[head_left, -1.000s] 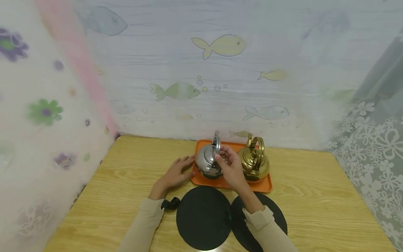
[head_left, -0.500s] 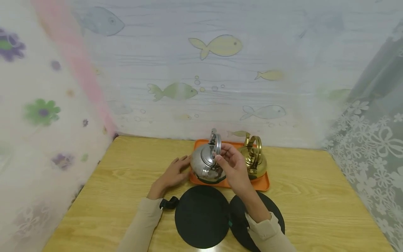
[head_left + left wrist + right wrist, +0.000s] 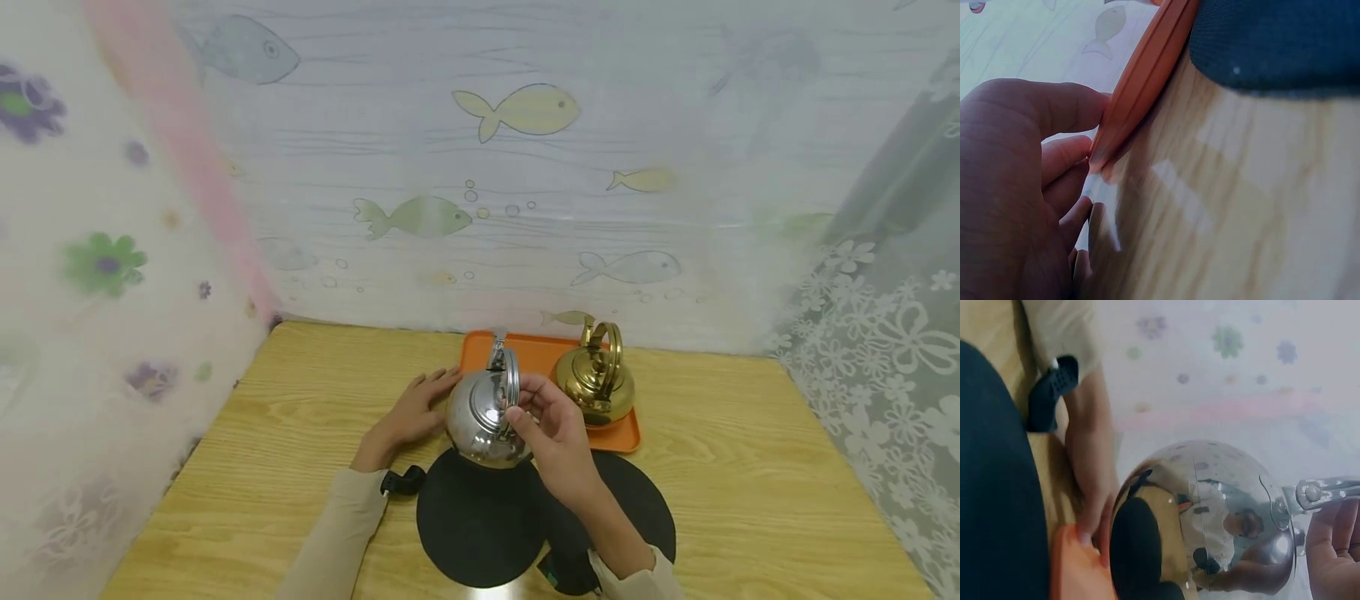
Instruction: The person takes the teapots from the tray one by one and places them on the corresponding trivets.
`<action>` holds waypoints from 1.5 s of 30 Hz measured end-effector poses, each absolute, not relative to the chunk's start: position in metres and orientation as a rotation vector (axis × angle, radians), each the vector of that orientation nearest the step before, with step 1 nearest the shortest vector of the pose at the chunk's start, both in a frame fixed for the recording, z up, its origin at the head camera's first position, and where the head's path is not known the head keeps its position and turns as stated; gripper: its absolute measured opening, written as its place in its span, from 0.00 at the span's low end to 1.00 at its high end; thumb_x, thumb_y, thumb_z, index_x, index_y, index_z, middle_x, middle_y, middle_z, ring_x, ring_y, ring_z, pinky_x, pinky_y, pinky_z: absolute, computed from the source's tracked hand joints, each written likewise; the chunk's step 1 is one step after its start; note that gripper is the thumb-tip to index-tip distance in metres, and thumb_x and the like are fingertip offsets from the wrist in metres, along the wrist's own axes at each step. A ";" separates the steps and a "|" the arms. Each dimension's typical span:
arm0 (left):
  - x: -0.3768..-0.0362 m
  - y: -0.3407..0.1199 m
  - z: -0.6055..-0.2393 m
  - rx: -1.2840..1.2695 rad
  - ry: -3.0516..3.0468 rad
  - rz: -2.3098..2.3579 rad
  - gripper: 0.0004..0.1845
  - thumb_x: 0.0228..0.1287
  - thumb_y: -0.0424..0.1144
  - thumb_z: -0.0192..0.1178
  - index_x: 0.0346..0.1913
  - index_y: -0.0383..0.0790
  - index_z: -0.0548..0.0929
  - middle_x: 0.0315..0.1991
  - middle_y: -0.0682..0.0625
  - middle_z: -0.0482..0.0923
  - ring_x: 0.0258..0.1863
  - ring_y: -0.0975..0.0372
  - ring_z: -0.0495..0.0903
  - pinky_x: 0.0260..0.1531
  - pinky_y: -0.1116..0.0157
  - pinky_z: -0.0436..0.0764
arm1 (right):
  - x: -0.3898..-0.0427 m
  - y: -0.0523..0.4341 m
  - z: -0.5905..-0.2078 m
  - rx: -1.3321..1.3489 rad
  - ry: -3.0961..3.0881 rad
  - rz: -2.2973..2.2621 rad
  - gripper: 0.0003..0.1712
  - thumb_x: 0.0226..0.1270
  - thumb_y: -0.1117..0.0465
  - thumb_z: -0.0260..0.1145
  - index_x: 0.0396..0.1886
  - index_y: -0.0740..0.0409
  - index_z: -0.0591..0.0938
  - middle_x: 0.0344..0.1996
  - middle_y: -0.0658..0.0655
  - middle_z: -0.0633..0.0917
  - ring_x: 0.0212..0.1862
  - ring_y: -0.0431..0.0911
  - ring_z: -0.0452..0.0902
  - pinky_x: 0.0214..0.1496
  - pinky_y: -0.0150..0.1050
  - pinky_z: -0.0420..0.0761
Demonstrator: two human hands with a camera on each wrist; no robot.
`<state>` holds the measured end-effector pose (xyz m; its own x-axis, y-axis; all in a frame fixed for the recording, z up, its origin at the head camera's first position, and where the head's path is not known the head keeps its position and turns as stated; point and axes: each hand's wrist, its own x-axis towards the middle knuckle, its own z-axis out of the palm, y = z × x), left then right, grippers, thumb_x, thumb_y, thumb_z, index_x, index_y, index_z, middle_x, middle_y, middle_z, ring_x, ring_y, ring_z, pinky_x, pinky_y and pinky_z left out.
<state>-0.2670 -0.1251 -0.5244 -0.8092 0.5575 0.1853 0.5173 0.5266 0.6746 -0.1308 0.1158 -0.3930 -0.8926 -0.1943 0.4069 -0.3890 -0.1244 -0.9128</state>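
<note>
My right hand (image 3: 557,433) grips the handle of a shiny silver kettle (image 3: 480,425), thumb on the near side and fingers curled round from behind. The kettle overlaps the front left of an orange tray (image 3: 480,354) and the far rim of a black round mat (image 3: 480,533). In the right wrist view, the kettle's mirror-like body (image 3: 1210,487) fills the middle, its handle running off to the right. My left hand (image 3: 411,412) lies with fingers extended at the tray's left edge. The left wrist view shows its fingertips touching the tray's side (image 3: 1141,75).
A gold kettle (image 3: 596,383) stands on the right part of the tray. A second black round mat (image 3: 637,500) lies beside the first, partly beneath my right wrist. The wooden table (image 3: 750,467) meets a fish-patterned wall covering (image 3: 525,250) at the back.
My right hand has lifted the silver kettle and drawn it toward me, from the left part of the tray to above its front edge and the mat. The left hand stays by the tray.
</note>
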 end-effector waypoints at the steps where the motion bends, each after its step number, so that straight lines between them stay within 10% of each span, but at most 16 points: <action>1: -0.267 -0.125 -0.524 0.946 2.703 1.155 0.38 0.59 0.33 0.55 0.77 0.41 0.68 0.79 0.45 0.60 0.79 0.44 0.55 0.78 0.40 0.44 | -0.129 0.116 -0.394 0.667 -1.983 2.162 0.16 0.75 0.71 0.60 0.57 0.76 0.73 0.41 0.52 0.79 0.43 0.39 0.76 0.46 0.29 0.79; 14: -0.267 -0.125 -0.523 0.964 2.715 1.130 0.33 0.73 0.42 0.59 0.76 0.35 0.66 0.79 0.43 0.60 0.79 0.43 0.55 0.78 0.41 0.45 | -0.101 0.118 -0.406 0.593 -1.999 2.222 0.15 0.75 0.73 0.58 0.56 0.78 0.73 0.41 0.53 0.81 0.44 0.39 0.79 0.51 0.30 0.81; 45: -0.268 -0.125 -0.525 0.967 2.748 1.127 0.34 0.69 0.43 0.62 0.75 0.35 0.69 0.77 0.42 0.63 0.77 0.42 0.58 0.77 0.40 0.48 | -0.061 0.100 -0.451 0.680 -1.789 2.332 0.12 0.73 0.77 0.56 0.53 0.82 0.71 0.42 0.46 0.81 0.45 0.36 0.79 0.49 0.29 0.82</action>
<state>-0.2683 -0.1251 -0.5245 -0.8082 0.5509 0.2080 0.5383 0.5480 0.6403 -0.0612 0.1004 -0.4509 -0.8911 -0.1704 0.4205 -0.3620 -0.2916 -0.8854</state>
